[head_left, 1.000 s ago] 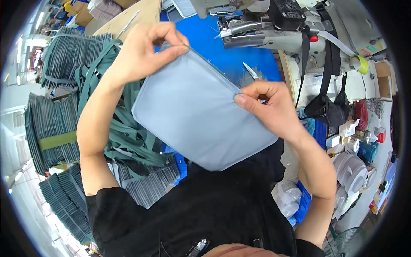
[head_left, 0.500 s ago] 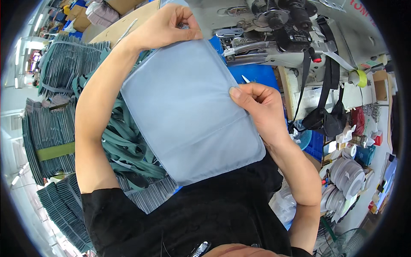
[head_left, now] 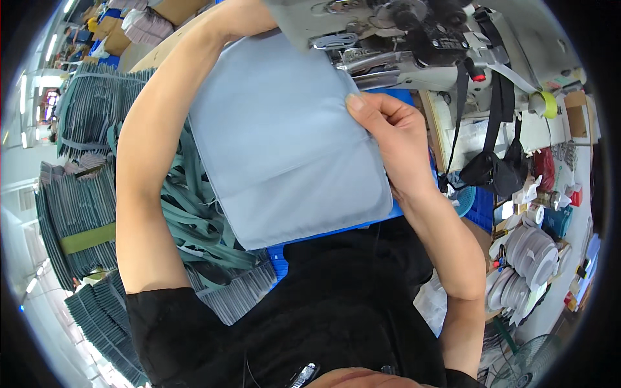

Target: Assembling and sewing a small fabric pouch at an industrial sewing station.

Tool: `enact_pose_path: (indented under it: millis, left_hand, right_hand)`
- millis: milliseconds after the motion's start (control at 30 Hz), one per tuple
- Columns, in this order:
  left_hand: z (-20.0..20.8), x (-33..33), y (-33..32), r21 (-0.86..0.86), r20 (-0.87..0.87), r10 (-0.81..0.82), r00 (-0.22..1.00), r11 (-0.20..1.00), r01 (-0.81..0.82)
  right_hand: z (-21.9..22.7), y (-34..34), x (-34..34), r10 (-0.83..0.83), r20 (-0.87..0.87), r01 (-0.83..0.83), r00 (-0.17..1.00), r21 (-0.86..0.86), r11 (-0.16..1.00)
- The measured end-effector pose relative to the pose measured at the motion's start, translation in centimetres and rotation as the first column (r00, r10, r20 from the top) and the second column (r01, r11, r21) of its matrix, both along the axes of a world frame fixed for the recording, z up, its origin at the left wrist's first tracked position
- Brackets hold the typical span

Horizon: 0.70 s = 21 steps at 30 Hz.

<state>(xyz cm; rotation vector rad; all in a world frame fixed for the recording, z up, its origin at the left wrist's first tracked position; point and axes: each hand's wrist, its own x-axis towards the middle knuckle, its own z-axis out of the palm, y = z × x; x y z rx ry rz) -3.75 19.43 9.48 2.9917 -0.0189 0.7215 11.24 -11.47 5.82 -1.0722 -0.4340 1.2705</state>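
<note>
A grey-blue fabric panel (head_left: 291, 142) with rounded corners and a faint crease across it spans the middle of the view. On its right edge, my right hand (head_left: 394, 126) is closed, thumb on top, pinching the cloth. My left hand (head_left: 251, 18) reaches to the panel's far end, beside the sewing machine (head_left: 414, 39). The machine's head and the upper edge of the view hide its fingers. The far edge of the panel passes under the machine head.
Green straps (head_left: 194, 207) lie heaped left of the panel, near tied stacks of folded green-grey pieces (head_left: 84, 207). A blue surface (head_left: 394, 97) shows beneath the machine. Black straps with a pouch (head_left: 488, 171) hang at right, above white spools (head_left: 530, 252) and a fan (head_left: 527, 365).
Both hands have moved the panel away from me, up toward the machine. My left fingers, visible before, are now hidden. The right hand keeps its pinch on the edge.
</note>
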Motion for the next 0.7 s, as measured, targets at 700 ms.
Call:
enact_pose_path:
  millis: [700]
  left_hand:
    - [-3.0, -0.7, -29.5, -0.288, 0.298, 0.511, 0.806, 0.853, -0.434]
  right_hand:
    - [-0.6, 1.8, 0.3, 0.025, -0.058, -0.02, 0.998, 0.086, 0.996]
